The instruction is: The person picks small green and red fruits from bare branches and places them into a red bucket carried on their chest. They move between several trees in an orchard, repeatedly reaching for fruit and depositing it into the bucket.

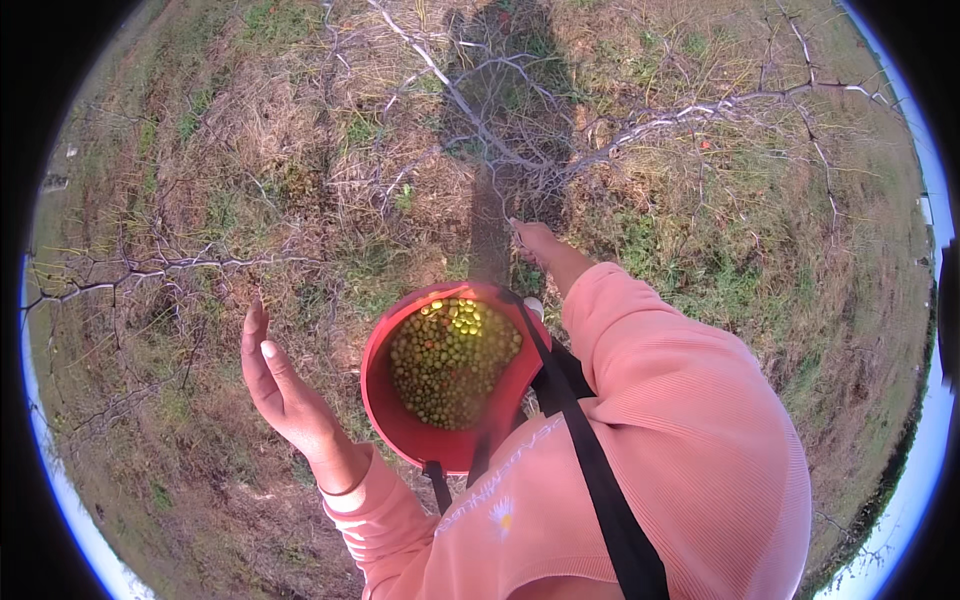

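My right hand (534, 244) reaches forward past the bucket, its fingers closed around the end of a thin twig (499, 196) on a bare, thorny branch (517, 159). Off to the left, my left hand (283, 386) is raised with thumb and fingers apart, and nothing shows in it. Beyond its fingertips extends another bare branch (180, 264). Between my arms a red bucket (379, 382) hangs at my front from a black strap (581, 435). Many small round green fruits (442, 367) lie inside it, a few of them reddish; sunlight brightens those near the far rim.
A longer thorny branch (697, 111) spreads to the upper right, with fine twigs around it. Dry grass (255, 142) and green weeds (731, 277) cover the ground. My shadow (510, 82) falls ahead across the grass.
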Demonstrator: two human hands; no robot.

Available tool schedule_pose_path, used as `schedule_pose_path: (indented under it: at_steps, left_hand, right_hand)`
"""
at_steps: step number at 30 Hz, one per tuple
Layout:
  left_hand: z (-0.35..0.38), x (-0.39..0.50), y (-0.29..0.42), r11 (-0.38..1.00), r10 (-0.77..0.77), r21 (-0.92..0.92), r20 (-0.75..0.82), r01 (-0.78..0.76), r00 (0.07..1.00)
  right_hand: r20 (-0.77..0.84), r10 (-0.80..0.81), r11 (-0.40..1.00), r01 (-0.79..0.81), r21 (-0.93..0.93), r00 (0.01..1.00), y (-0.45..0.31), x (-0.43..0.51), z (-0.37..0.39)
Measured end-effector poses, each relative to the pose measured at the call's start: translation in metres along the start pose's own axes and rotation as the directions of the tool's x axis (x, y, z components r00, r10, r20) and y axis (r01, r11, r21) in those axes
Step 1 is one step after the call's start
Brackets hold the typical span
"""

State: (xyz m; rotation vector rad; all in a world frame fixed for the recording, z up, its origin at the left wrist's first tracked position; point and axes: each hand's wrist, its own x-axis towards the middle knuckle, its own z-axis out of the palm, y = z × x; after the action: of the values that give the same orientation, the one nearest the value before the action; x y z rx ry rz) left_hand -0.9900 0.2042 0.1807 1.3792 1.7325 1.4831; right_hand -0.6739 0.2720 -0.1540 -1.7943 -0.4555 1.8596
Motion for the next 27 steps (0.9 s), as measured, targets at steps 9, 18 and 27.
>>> schedule_pose_path:
  at_steps: [9, 18, 27]
  left_hand:
    - [-0.071, -0.143, -0.033, 0.872, -0.486, 0.146, 0.373, 0.468, 0.79]
    - [-0.145, -0.187, 0.048, 0.912, -0.275, -0.233, 0.263, 0.337, 0.925]
    - [-0.154, -0.237, 0.167, 0.62, -0.228, -0.781, -0.088, 0.075, 0.97]
  right_hand:
    - [0.126, -0.003, 0.98, -0.023, 0.198, 0.992, 0.018, -0.14, 0.012]
    - [0.398, -0.451, 0.871, 0.491, 0.002, 0.799, -0.035, -0.324, 0.022]
    - [0.97, -0.158, 0.476, 0.875, -0.09, 0.185, -0.085, -0.462, 0.128]
